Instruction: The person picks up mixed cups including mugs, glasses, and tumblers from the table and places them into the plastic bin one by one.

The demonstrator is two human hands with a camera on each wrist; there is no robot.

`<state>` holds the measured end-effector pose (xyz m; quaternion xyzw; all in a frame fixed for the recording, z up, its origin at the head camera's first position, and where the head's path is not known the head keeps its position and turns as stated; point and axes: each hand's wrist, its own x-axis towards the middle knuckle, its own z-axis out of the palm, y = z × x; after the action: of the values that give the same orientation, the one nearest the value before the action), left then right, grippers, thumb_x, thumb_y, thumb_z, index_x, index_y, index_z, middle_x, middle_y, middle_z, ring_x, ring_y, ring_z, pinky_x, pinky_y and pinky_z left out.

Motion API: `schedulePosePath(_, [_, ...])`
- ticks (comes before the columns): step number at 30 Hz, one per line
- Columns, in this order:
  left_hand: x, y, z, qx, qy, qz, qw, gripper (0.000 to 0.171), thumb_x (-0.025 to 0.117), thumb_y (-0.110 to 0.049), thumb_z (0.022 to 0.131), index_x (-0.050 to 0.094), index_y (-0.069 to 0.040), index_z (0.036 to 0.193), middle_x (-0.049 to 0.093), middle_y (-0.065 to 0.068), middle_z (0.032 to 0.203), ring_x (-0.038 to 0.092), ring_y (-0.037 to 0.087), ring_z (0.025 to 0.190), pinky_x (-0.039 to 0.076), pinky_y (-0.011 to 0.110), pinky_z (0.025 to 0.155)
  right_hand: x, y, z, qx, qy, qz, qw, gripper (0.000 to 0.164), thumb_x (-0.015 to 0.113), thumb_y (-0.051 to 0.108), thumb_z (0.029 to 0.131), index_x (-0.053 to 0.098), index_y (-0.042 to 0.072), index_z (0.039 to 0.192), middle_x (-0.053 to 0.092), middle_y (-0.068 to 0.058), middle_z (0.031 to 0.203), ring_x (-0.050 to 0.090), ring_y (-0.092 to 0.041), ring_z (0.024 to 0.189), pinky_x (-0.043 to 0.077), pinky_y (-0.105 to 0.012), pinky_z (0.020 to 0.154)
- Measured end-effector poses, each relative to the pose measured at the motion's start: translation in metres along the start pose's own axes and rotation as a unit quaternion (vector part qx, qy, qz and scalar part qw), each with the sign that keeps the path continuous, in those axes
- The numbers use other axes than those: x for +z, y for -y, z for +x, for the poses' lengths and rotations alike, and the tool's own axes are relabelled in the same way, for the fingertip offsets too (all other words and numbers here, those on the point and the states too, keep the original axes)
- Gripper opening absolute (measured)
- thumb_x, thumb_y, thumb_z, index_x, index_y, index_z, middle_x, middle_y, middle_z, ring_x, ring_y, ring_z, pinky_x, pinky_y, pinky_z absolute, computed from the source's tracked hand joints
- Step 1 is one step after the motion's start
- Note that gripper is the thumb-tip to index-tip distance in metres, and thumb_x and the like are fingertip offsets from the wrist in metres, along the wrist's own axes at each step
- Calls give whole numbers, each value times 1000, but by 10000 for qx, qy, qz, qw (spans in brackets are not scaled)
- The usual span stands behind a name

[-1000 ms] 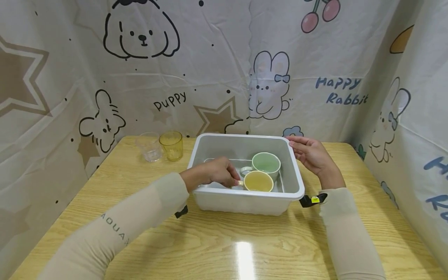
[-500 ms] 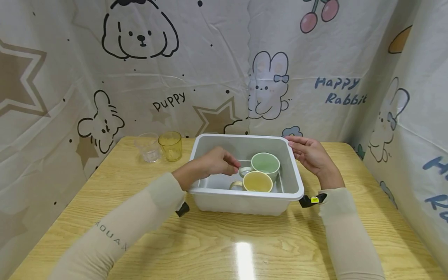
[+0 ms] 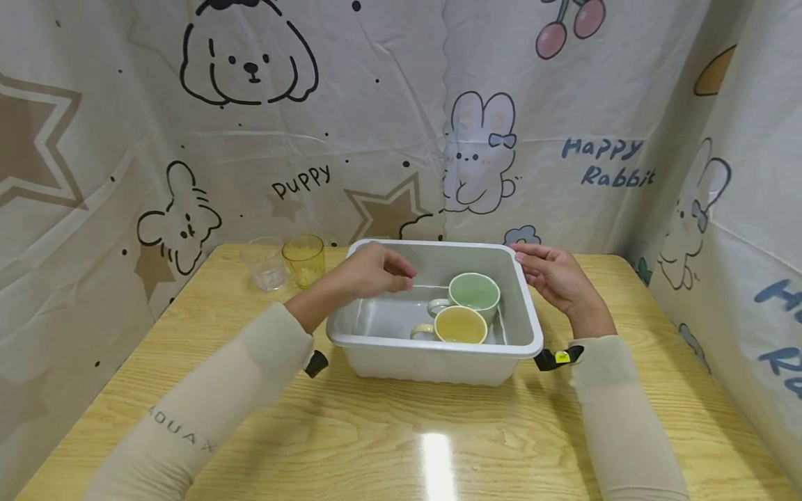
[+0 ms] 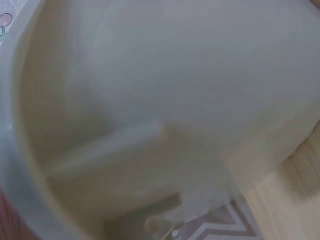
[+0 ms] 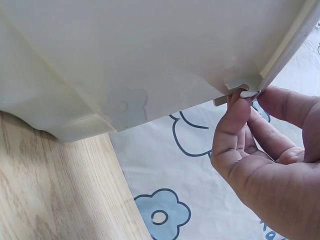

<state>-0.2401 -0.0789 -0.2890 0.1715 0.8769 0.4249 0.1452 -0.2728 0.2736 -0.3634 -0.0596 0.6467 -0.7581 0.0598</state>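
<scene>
A pale grey plastic tub stands on the wooden table, with a green mug and a yellow mug upright inside toward its right end. Both mug handles point left. My left hand hovers over the tub's left part, fingers bent loosely and holding nothing. In the left wrist view only the blurred tub wall shows, not the hand. At the back right corner, my right hand pinches the tub's rim between thumb and fingers. The right wrist view shows those fingertips at the rim's underside.
Left of the tub, near the table's back edge, stand a clear glass and an amber glass. A printed cloth hangs behind and along the sides of the table.
My left hand has let go of the yellow mug's handle and moved up and left, away from both mugs. The right hand keeps its hold on the tub's corner.
</scene>
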Motion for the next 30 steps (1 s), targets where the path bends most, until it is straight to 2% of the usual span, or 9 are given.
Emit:
schedulePosePath(3, [-6,0,-2,125,-175,178,9996,22,74,-12,95,76,-4,115,74,8,111,68,20,100,55,35,92,0,0,0,-13,8,5,10000,32,72,13,97,68,1,126,69,-2,115,69,-15,95,58,-23,83])
schedulePosePath(7, [-17,1,-5,263,-321,96,9991,23,71,-12,97,74,-2,117,73,11,113,69,26,102,56,37,90,-1,0,1,-16,19,-18,10000,28,72,12,97,70,3,123,69,-2,115,69,-15,96,58,-24,84])
schedulePosePath(13, [-34,0,-11,163,-633,-143,9978,25,68,-10,98,72,0,120,70,14,117,67,28,102,55,38,89,-1,0,1,-36,51,-46,10000,28,71,12,97,69,2,123,69,-2,115,69,-15,97,58,-24,84])
schedulePosePath(18, [-49,8,-13,85,-983,-188,9949,27,66,-12,100,70,1,123,69,15,117,65,34,105,55,46,93,-1,0,1,-69,96,-102,9999,26,70,12,98,70,3,122,69,-2,116,69,-16,97,58,-24,83])
schedulePosePath(24, [-69,23,-15,13,-1357,196,9906,28,64,-17,102,69,-2,124,68,15,120,64,34,109,54,41,90,-2,0,2,-94,27,-161,9998,24,70,12,98,72,5,121,70,-1,115,69,-15,99,58,-24,84])
schedulePosePath(27, [-78,34,-15,16,-1573,425,9866,29,62,-18,102,69,-1,124,68,17,121,63,34,112,53,44,93,-2,-1,1,-80,24,-123,9999,25,71,13,97,71,5,121,70,-1,115,69,-16,99,58,-24,84])
schedulePosePath(30, [-87,48,-13,147,-1814,897,9792,29,60,-17,103,69,2,123,68,20,120,63,36,113,51,48,96,-2,-1,2,-67,48,-104,9999,26,72,13,97,71,4,121,70,-2,115,69,-16,98,58,-24,84])
